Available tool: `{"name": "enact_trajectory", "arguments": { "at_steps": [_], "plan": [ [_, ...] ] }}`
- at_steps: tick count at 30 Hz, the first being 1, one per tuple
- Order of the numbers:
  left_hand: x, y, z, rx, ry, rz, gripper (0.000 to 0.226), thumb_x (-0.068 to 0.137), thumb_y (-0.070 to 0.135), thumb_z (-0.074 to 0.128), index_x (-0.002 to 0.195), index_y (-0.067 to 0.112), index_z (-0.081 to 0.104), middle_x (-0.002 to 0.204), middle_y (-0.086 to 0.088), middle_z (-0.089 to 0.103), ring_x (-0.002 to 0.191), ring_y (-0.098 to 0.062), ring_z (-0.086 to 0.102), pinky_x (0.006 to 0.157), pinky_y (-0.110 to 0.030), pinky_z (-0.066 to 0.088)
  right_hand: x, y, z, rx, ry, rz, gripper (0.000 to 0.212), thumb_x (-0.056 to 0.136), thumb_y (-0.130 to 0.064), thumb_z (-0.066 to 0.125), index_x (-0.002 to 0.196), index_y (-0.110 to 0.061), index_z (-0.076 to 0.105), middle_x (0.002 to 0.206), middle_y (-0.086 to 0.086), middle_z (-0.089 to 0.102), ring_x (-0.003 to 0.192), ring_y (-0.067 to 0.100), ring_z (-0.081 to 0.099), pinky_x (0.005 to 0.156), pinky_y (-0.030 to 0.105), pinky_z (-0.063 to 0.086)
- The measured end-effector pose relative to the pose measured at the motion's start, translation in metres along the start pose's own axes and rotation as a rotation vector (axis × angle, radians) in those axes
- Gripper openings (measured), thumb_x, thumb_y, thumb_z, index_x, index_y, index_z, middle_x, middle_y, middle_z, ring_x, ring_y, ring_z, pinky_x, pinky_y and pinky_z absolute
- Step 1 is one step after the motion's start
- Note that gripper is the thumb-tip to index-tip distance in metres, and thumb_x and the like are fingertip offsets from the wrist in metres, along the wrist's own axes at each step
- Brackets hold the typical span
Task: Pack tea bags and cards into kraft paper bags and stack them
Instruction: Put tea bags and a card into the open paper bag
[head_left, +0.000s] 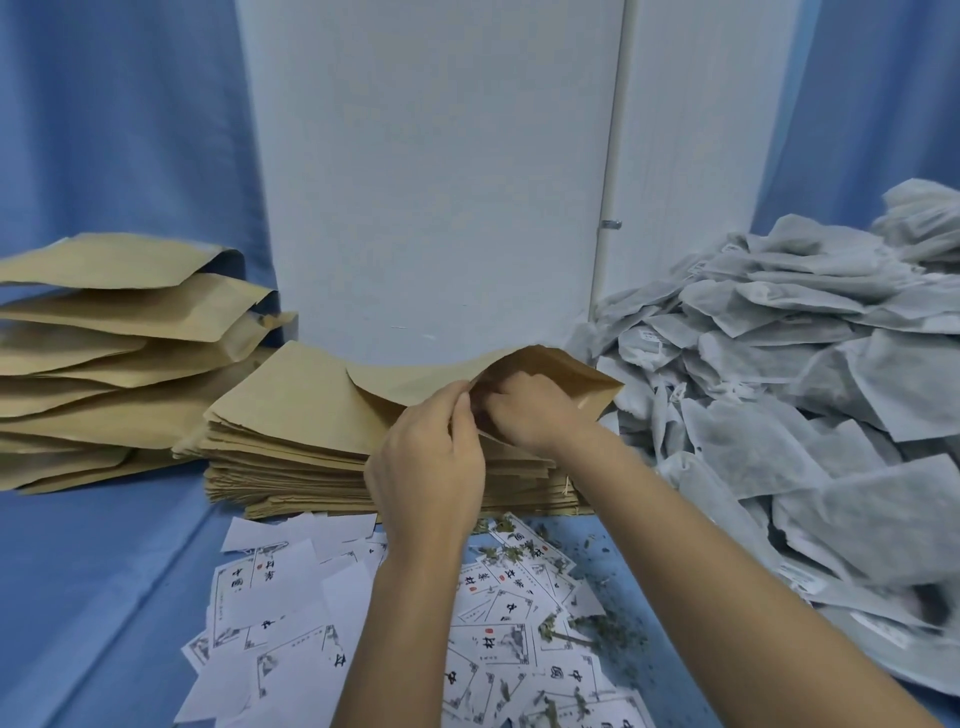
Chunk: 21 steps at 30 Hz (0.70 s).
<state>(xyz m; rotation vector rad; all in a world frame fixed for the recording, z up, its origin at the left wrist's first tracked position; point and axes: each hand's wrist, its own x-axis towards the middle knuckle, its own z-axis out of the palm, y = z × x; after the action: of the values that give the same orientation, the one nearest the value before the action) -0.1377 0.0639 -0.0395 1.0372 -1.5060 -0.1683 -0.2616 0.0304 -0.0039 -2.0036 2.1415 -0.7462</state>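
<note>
Head view. The top bag (561, 371) lies on the flat stack (291, 447) of kraft bags at the centre of the table (78, 597). Its mouth is lifted and gapes open.

Left hand (426, 457): thumb and fingers are curled and pinch the near lip of the bag's mouth.

Right hand (530, 410): it is pushed into the mouth with the fingers curled and the tips hidden against the paper. Cannot tell whether it grips the lip, something inside, or nothing. The two hands are close together at the mouth. Both forearms are bare and cross above the cards.

Cards (291, 623): a loose scatter of white slips on the blue cloth, just in front of the flat stack. Some lie print side up, showing black characters, and some lie blank side up. Dry leaf crumbs (597, 629) are strewn over the right part of the scatter and the cloth beside it.

Tea bags (779, 389): a large heap of grey-white sachets on the right, just beside the flat stack and the bag's far corner.

Left pile (104, 353): puffed kraft bags stacked loosely, mouths pointing right, against the left side of the flat stack. Their contents are not visible.

Behind the table are a white panel (441, 182) and a blue curtain (104, 130).
</note>
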Motion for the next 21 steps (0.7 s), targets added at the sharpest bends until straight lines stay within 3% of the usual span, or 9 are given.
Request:
{"name": "enact_trajectory", "arguments": {
  "at_steps": [4,7,9,12,15,17,18,21],
  "plan": [
    [-0.005,0.002,0.002,-0.009,0.013,-0.018,0.018,0.092,0.018,0.058,0.101,0.021,0.074,0.082,0.0,0.072,0.072,-0.021,0.06,0.056,-0.023,0.024,0.011,-0.002,-0.003,0.01,-0.183,-0.016,0.033,0.1,-0.02,0.034,0.071,-0.019,0.051,0.08,-0.008,0.055,0.081,0.015,0.05,0.067,0.022,0.034],
    [-0.005,-0.001,0.005,-0.052,0.006,-0.053,0.019,0.093,0.02,0.056,0.102,0.023,0.073,0.082,0.002,0.072,0.067,-0.013,0.051,0.054,-0.017,0.027,0.011,0.001,0.005,0.02,-0.194,-0.024,0.031,0.101,-0.018,0.031,0.098,-0.013,0.061,0.108,0.006,0.062,0.095,0.021,0.052,0.082,0.029,0.039],
    [-0.003,-0.005,0.008,-0.124,-0.048,-0.117,0.023,0.095,0.023,0.052,0.105,0.027,0.072,0.09,0.004,0.072,0.077,-0.016,0.057,0.06,-0.023,0.035,0.004,0.006,0.013,0.122,-0.055,-0.024,0.03,0.099,-0.02,0.034,0.11,-0.014,0.061,0.115,0.01,0.063,0.102,0.026,0.056,0.083,0.033,0.042],
    [0.001,-0.008,0.013,-0.18,-0.165,-0.175,0.028,0.099,0.026,0.046,0.116,0.03,0.067,0.116,0.01,0.066,0.114,-0.015,0.055,0.084,-0.026,0.042,-0.02,0.018,0.026,0.184,0.514,-0.041,0.027,0.094,-0.026,0.036,0.097,-0.019,0.062,0.091,0.002,0.067,0.086,0.02,0.058,0.069,0.032,0.043],
    [0.001,-0.01,0.016,-0.156,-0.2,-0.187,0.03,0.1,0.027,0.045,0.123,0.028,0.063,0.135,0.006,0.056,0.134,-0.015,0.039,0.105,-0.033,0.036,-0.044,0.034,0.035,0.296,0.909,0.047,0.019,0.085,-0.026,0.035,0.084,-0.027,0.054,0.077,-0.018,0.054,0.079,0.003,0.047,0.062,0.016,0.032],
    [0.0,-0.012,0.016,-0.181,-0.194,-0.193,0.03,0.099,0.026,0.045,0.123,0.026,0.063,0.133,0.005,0.057,0.132,-0.016,0.043,0.105,-0.039,0.039,-0.052,0.049,0.038,0.429,0.979,0.159,0.012,0.085,-0.02,0.041,0.086,-0.026,0.052,0.086,-0.016,0.052,0.089,0.006,0.046,0.067,0.015,0.03],
    [0.0,-0.013,0.016,-0.184,-0.187,-0.195,0.03,0.099,0.026,0.045,0.123,0.026,0.064,0.132,0.004,0.058,0.13,-0.017,0.045,0.103,-0.04,0.04,-0.054,0.058,0.039,0.413,0.964,0.229,0.011,0.086,-0.015,0.046,0.09,-0.02,0.055,0.096,-0.007,0.054,0.098,0.011,0.044,0.074,0.017,0.03],
    [0.002,-0.014,0.015,-0.186,-0.166,-0.205,0.029,0.1,0.025,0.044,0.121,0.026,0.065,0.127,0.004,0.062,0.127,-0.018,0.048,0.099,-0.039,0.043,-0.056,0.079,0.05,0.218,0.725,0.416,0.024,0.089,-0.018,0.052,0.109,-0.008,0.062,0.133,0.014,0.043,0.126,0.021,0.027,0.102,0.032,0.023]
  ]
}}
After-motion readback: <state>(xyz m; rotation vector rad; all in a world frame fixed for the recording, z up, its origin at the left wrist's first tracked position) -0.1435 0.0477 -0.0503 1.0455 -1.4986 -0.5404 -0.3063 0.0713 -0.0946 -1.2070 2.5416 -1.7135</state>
